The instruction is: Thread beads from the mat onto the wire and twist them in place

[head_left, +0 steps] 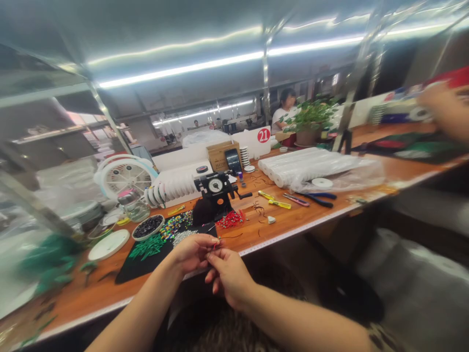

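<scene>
My left hand (192, 252) and my right hand (229, 274) meet just in front of the table's front edge. Their fingertips pinch a small red piece with thin dark cord (214, 247) between them; its details are too small to tell. Beyond the hands, a black mat (128, 269) bears green pieces (148, 247), multicoloured beads (176, 225) and silvery pieces (185, 237). A heap of red pieces (230, 220) lies right of them, by a black hand-cranked device with a round dial (215, 185). A bowl of black pieces (148, 227) stands at the mat's left.
Yellow cutters (279, 204), a pink-handled tool (296, 199) and dark blue pliers (322, 198) lie on the table to the right. Wrapped white rolls (304, 166), a potted plant (308, 122) and a fan (124, 178) stand farther back. At the far right is another person's arm (447, 110).
</scene>
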A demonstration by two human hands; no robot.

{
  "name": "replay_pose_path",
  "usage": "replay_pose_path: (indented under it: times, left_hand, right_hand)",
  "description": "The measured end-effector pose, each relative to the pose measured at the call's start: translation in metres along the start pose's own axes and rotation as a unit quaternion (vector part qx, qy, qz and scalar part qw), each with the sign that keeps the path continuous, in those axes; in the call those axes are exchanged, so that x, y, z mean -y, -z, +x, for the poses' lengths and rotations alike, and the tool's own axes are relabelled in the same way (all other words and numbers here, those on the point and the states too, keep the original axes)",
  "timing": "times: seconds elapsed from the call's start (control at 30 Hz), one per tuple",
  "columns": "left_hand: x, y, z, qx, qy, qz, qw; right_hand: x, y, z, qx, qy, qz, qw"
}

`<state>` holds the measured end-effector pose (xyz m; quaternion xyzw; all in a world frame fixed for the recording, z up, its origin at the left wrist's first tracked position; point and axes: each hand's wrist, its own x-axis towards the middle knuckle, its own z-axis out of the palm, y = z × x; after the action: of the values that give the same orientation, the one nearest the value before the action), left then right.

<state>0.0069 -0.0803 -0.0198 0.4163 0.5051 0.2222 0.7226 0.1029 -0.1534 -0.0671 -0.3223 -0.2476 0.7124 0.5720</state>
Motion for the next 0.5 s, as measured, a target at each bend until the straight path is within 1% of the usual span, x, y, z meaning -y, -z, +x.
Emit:
replay_pose_path:
  times: [0.33,0.5]
  left_hand:
    - [-0.0027,-0.0053,-0.0051,-0.016,0.011,-0.002,1.0]
    - [-0.0038,-0.0084,-0.009,-0.025,0.014,-0.006,1.0]
  right_hand:
    - [-0.0007,0.0005,0.001,0.003,0.006,0.0,1.0]
    - [-0.0002,0.0005,0.0007,-0.001,-0.002,-0.003,1.0]
